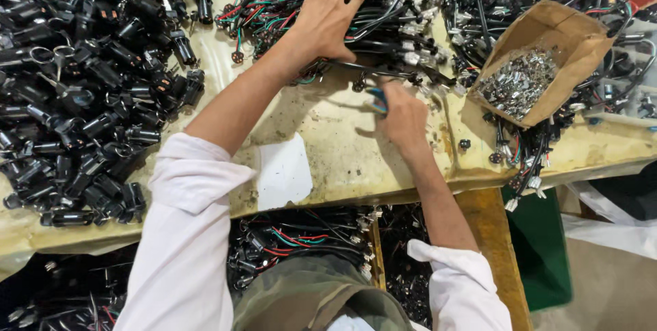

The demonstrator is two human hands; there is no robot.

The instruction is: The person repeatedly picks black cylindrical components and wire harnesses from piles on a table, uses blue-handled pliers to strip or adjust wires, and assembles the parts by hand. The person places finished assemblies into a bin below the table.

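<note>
Upper centre: the left hand [328, 13] is spread flat, fingers released, on a tangled heap of black, red and green wire harnesses [383, 9]. The right hand [402, 117] is closed, pinching multicoloured wire ends [377, 100]. Snagged neighbouring wires could likely be dragged off the stained yellow tabletop [342, 160].

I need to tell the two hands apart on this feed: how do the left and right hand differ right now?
The left hand lies flat with fingers spread on the pile of wire harnesses; the right hand is curled, pinching a few coloured wires. The left reaches farther up the bench, while the right stays nearer the body. Both arms are bare below rolled-up white sleeves.
</note>
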